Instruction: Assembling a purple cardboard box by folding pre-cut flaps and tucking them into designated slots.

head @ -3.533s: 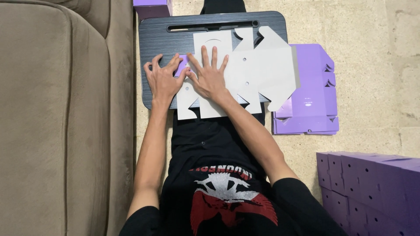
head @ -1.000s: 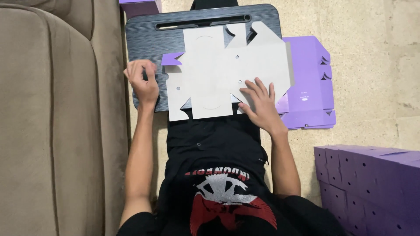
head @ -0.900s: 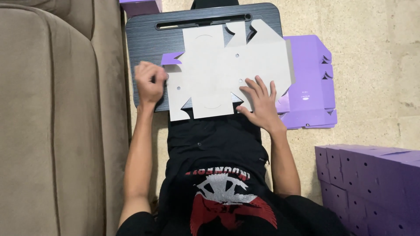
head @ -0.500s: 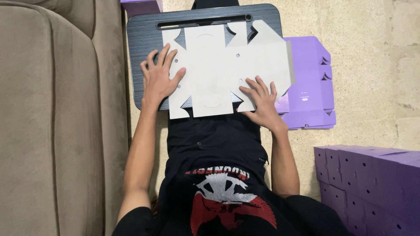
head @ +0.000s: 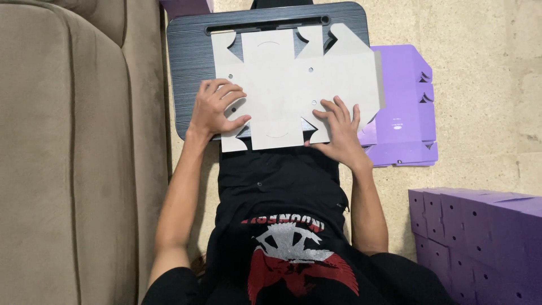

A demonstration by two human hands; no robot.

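Since half a second ago, the left hand (head: 217,108) has drawn its fingers in: they were spread flat over the left side of the cardboard blank (head: 293,85), and now they curl loosely on its left flap, thumb out toward the middle. The right hand (head: 339,129) stays where it was, at the blank's near right part.

The left hand's fingers are bent and close together, resting on the left flap near the lap desk's (head: 189,62) left edge; whether they pinch the flap's edge cannot be told. The right hand lies palm down with its fingers slightly apart, the tips pressing the sheet just right of a notch at its near edge.

The blank is a flat, pale grey die-cut sheet with notched flaps and small round holes. It lies spread over most of the dark lap desk, from the slot along the far edge to the near edge, where its lower flap hangs over onto the person's black clothing. Its right side passes the desk's right edge.

Just right of the desk, on the speckled floor (head: 480,73), lies a stack of flat purple blanks (head: 403,113), partly under the grey sheet. At the lower right stand folded purple boxes (head: 480,237) in a row. A tan sofa (head: 68,158) runs along the left side.
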